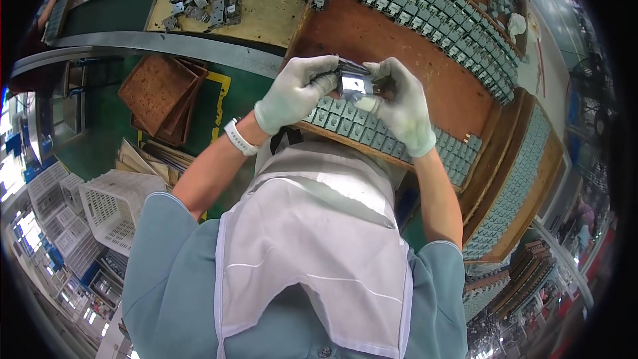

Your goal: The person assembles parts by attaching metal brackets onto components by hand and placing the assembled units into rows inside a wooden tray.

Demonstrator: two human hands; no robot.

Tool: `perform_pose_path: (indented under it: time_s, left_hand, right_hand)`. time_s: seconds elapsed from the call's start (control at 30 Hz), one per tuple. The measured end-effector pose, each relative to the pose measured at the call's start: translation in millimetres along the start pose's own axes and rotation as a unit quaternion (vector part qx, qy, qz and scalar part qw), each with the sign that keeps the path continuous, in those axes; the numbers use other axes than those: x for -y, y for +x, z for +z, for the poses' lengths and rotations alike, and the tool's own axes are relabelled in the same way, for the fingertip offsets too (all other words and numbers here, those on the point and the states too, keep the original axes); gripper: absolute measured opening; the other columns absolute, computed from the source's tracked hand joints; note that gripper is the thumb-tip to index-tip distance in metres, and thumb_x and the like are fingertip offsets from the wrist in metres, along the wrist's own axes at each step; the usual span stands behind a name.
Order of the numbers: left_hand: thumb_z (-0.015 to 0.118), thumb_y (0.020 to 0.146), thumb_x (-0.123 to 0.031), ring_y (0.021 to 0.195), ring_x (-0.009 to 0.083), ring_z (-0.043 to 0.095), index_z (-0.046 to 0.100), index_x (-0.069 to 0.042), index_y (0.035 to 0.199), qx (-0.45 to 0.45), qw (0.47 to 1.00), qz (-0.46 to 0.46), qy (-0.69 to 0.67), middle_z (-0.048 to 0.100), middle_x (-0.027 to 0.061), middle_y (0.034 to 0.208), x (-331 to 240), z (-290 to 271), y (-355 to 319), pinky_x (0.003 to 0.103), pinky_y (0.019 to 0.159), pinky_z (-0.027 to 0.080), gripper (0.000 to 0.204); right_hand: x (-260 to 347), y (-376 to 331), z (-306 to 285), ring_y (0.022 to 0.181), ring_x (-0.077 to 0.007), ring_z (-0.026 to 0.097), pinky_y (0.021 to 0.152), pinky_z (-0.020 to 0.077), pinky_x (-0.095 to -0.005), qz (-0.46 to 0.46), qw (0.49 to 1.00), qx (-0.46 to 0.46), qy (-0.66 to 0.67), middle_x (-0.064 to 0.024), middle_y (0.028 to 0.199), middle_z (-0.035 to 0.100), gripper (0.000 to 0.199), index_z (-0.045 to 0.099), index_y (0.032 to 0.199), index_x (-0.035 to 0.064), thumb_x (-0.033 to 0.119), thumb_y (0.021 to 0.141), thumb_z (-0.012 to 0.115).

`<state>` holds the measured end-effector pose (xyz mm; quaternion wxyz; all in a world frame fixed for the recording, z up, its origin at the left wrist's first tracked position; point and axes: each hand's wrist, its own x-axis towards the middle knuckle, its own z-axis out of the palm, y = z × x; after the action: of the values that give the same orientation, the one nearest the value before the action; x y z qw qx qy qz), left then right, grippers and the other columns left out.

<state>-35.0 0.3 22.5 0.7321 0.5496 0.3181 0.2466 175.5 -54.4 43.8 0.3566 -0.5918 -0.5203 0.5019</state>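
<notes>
Both hands wear white gloves and meet in front of me over a wooden tray (399, 50). My left hand (296, 91) grips a small shiny metal housing (355, 84) from its left side, fingers closed round it. On the opposite side, the closed fingers of my right hand (403, 103) hold the same piece. Its underside and part of its edges are hidden by the gloves. Rows of small grey blocks (372, 134) line the tray's near edge, just below my hands. More grey blocks with metal parts (419, 6) stand in rows along its far side.
Loose metal brackets (206, 0) lie heaped on a yellowish board (262, 16) at far left. Stacked brown trays (159, 96) and a white plastic crate (119, 206) stand at left. Another block-filled tray (515, 186) sits at right. A metal rail (186, 46) edges the bench.
</notes>
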Motion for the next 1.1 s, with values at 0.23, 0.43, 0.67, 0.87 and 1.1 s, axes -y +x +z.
perform_pose_path:
  time_s: [0.23, 0.43, 0.67, 0.87, 1.1]
  left_hand:
    - [0.052, 0.099, 0.001, 0.091, 0.0101, 0.061, 0.062, 0.006, 0.123, -0.15, 0.985, 0.07, -0.037, 0.069, 0.0057, 0.102, 21, -3, 11, 0.026, 0.082, 0.052, 0.026]
    - [0.052, 0.09, 0.004, 0.092, 0.0125, 0.064, 0.063, 0.003, 0.123, -0.197, 0.97, 0.124, 0.068, 0.071, 0.0126, 0.1, 24, -10, 23, 0.027, 0.084, 0.052, 0.035]
    - [0.062, 0.081, -0.002, 0.094, 0.0331, 0.07, 0.063, -0.001, 0.124, -0.282, 0.8, 0.234, 0.475, 0.07, 0.0205, 0.11, 28, -117, 90, 0.04, 0.084, 0.055, 0.043]
    - [0.066, 0.078, -0.004, 0.11, 0.0397, 0.062, 0.059, -0.004, 0.127, -0.133, 0.779, 0.244, 0.562, 0.063, 0.0196, 0.123, 45, -146, 110, 0.046, 0.092, 0.052, 0.049]
    - [0.075, 0.077, -0.009, 0.104, 0.038, 0.061, 0.062, -0.009, 0.118, -0.16, 0.735, 0.156, 0.64, 0.06, 0.015, 0.12, 37, -168, 50, 0.045, 0.091, 0.05, 0.043]
  right_hand:
    - [-6, 18, 17, 0.098, -0.0164, 0.062, 0.091, 0.051, -0.0307, 0.035, 0.991, -0.018, 0.126, -0.0116, 0.112, 0.065, 0.069, 0.053, 0.131, -0.0056, 0.011, 0.073, 0.086]
    - [0, 56, 41, 0.094, -0.0144, 0.066, 0.085, 0.0541, -0.0298, -0.068, 0.985, -0.15, -0.047, -0.0097, 0.106, 0.07, 0.068, 0.056, 0.13, 0.0008, 0.018, 0.072, 0.087]
    - [-25, 124, 40, 0.085, -0.0325, 0.071, 0.073, 0.0566, -0.0411, -0.155, 0.882, -0.229, -0.381, -0.0138, 0.096, 0.073, 0.06, 0.057, 0.129, 0.0126, 0.026, 0.076, 0.081]
    - [-2, 115, 49, 0.084, -0.0308, 0.071, 0.074, 0.0566, -0.0409, -0.056, 0.898, -0.202, -0.386, -0.0096, 0.098, 0.072, 0.074, 0.046, 0.142, 0.014, 0.026, 0.079, 0.08]
    - [2, 55, 63, 0.096, -0.0237, 0.068, 0.088, 0.0537, -0.0337, -0.047, 0.987, 0.034, -0.147, -0.0091, 0.107, 0.069, 0.025, 0.075, 0.106, 0.0082, 0.013, 0.082, 0.072]
